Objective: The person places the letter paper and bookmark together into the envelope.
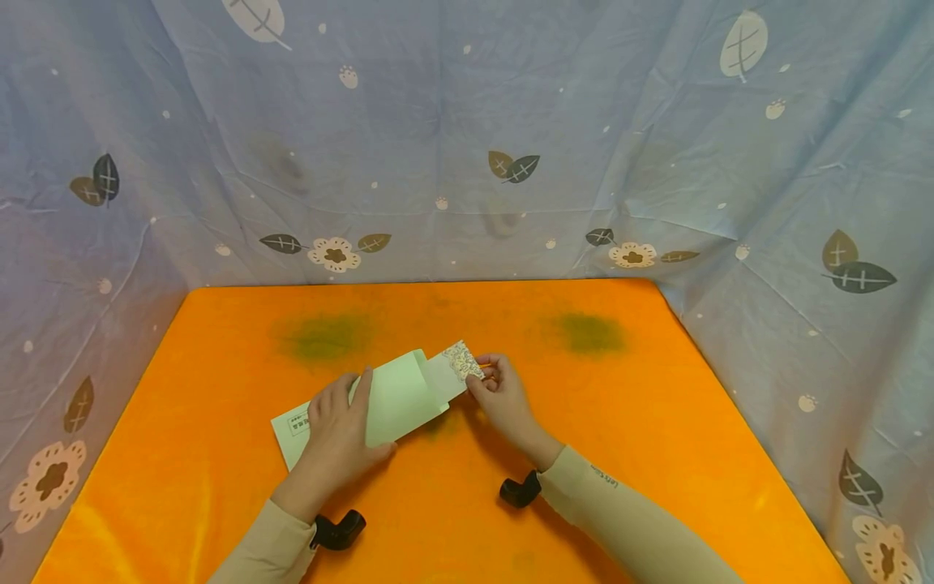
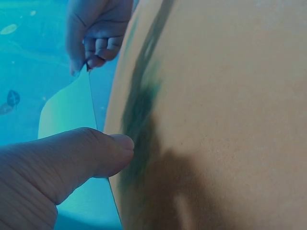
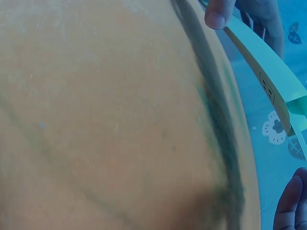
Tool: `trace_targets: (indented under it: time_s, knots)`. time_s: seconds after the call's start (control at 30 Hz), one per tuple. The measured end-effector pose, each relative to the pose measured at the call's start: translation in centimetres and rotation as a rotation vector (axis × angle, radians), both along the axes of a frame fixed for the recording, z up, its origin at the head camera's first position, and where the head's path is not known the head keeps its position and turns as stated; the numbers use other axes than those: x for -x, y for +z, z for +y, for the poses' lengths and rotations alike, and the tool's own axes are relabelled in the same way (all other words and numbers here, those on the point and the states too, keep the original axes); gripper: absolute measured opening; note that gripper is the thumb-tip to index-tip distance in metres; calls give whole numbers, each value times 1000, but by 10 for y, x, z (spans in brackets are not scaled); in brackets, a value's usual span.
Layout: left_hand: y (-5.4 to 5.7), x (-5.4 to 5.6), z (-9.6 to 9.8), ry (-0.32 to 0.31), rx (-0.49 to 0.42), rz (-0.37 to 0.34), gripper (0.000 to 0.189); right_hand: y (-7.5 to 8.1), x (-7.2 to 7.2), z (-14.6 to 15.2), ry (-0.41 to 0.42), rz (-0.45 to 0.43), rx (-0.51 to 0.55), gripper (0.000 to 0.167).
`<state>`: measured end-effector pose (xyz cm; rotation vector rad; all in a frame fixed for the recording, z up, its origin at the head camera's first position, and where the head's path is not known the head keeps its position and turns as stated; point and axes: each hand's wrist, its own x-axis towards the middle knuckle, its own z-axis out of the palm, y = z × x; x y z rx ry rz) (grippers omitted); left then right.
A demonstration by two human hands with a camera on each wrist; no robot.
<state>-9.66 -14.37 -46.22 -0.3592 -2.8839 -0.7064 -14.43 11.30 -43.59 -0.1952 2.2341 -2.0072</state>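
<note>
A pale green paper envelope is held slantwise above the orange table, its mouth toward the right. My left hand grips its body, fingers across the upper face and thumb at the near edge. Printed characters show near its left end. From the mouth sticks out a whitish card with a speckled pattern on its outer end; the rest is hidden inside. My right hand pinches that patterned end between thumb and fingers. In the right wrist view the envelope bows slightly, its mouth gaping around the card.
An orange cloth covers the table, with two dark greenish patches near the back. Blue-grey curtains printed with leaves and flowers enclose the back and both sides. A black wrist mount sits by the left cuff, another by the right cuff.
</note>
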Motion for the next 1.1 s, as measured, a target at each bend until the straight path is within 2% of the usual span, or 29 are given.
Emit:
trace_targets:
  time_s: [0.23,0.53,1.1]
  knots:
    - [-1,1,0,0,-1,-3,114,-2,-1,-3,16,1,34,34]
    - [2,-1,0,-5,-12,-9,112,-2,-5,-4,24,32,-55,32]
    - [2,-1,0,-2,-3,-6,114,-4,-10,-11,90,55,-42,27]
